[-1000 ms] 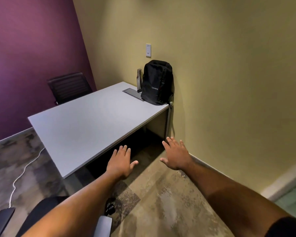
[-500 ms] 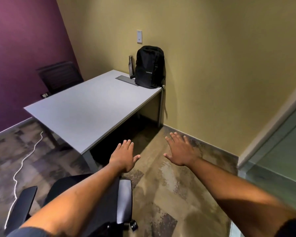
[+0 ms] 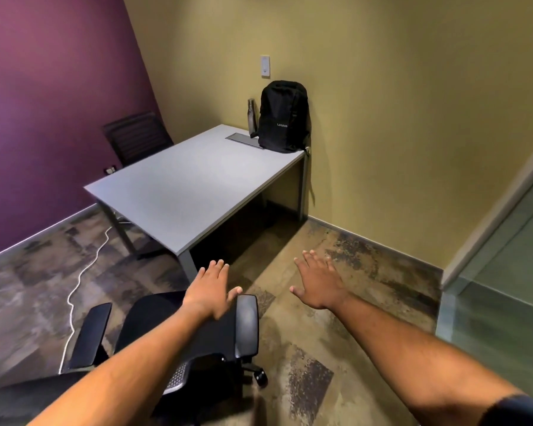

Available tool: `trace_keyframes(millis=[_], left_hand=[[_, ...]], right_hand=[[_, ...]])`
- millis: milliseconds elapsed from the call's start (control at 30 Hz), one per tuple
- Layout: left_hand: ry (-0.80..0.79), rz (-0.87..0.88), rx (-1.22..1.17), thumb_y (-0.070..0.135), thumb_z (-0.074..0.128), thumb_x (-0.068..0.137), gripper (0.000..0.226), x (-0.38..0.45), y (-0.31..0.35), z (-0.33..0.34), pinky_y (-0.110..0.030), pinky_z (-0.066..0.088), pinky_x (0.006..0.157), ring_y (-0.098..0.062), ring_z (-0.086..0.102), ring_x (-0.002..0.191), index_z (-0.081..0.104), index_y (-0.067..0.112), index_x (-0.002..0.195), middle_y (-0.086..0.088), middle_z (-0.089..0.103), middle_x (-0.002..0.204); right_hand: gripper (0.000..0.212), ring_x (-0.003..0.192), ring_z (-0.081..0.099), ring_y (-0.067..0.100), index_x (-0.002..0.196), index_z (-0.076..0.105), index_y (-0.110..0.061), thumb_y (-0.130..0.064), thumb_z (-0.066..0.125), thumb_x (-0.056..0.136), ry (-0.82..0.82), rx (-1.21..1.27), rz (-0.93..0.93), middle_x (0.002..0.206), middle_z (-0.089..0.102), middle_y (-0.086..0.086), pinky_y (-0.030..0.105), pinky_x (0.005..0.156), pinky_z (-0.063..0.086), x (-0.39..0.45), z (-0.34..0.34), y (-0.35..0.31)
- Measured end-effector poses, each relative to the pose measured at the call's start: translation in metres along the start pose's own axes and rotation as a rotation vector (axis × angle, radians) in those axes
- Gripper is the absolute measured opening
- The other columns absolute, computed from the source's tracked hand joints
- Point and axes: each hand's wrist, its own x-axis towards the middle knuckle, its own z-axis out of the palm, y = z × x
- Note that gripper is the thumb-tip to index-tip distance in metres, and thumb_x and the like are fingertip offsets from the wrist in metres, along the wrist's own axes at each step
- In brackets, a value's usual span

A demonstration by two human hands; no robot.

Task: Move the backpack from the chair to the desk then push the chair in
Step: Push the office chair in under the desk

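The black backpack point(image 3: 283, 118) stands upright on the far right corner of the grey desk point(image 3: 191, 192), leaning against the yellow wall. A black office chair point(image 3: 166, 327) with two armrests sits at the lower left, away from the desk, its seat bare. My left hand point(image 3: 210, 290) hovers open above the seat, close to the right armrest point(image 3: 246, 324). Over the carpet to the right of the chair, my right hand point(image 3: 317, 284) is spread open and holds nothing.
A metal bottle point(image 3: 251, 115) stands left of the backpack. A second dark chair point(image 3: 136, 136) is behind the desk by the purple wall. A white cable point(image 3: 83, 275) runs across the carpet on the left. A glass partition point(image 3: 505, 272) is on the right.
The view has pulled back from the desk, so the chair with its armrests has come into view below my arms. Both hands stay open and empty.
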Motion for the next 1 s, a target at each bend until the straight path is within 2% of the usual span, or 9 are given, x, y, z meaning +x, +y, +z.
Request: trace_keyframes(millis=[467,833,933,1000], left_hand=[[-0.048,-0.154,-0.064,0.058,0.024,0.103,0.078,-0.127,-0.087,0.047,-0.042,0.002,0.126,-0.025,-0.002,0.156,0.008,0.007,0.159,-0.01,0.003,0.169],[-0.104,-0.102,-0.159,0.057,0.027,0.103,0.078,-0.201,-0.195,0.08,-0.042,0.003,0.126,-0.025,-0.001,0.156,0.009,0.007,0.159,-0.01,0.004,0.169],[-0.094,-0.094,-0.138,0.058,0.028,0.103,0.078,-0.21,-0.206,0.087,-0.042,0.004,0.126,-0.026,0.001,0.156,0.011,0.007,0.159,-0.011,0.006,0.169],[-0.161,-0.061,-0.125,0.059,0.028,0.102,0.078,-0.232,-0.285,0.106,-0.043,0.004,0.126,-0.026,0.002,0.156,0.012,0.007,0.159,-0.011,0.008,0.169]], right_hand=[[0.085,0.161,0.002,0.028,0.164,0.017,-0.02,-0.061,0.05,0.097,-0.063,-0.014,-0.153,0.174,0.008,0.01,0.056,0.127,0.007,-0.067,0.037,-0.129],[0.089,0.16,0.005,0.028,0.163,0.021,-0.02,-0.069,0.048,0.093,-0.064,0.002,-0.09,0.173,0.013,0.011,0.054,0.127,0.01,-0.082,0.069,-0.261],[0.091,0.16,0.006,0.028,0.163,0.024,-0.022,-0.076,0.042,0.092,-0.057,0.05,-0.068,0.172,0.015,0.011,0.055,0.128,0.006,-0.093,0.074,-0.271],[0.094,0.16,0.006,0.027,0.163,0.026,-0.023,-0.081,0.036,0.09,-0.106,0.085,-0.057,0.172,0.017,0.01,0.054,0.128,0.003,-0.093,0.097,-0.35]])
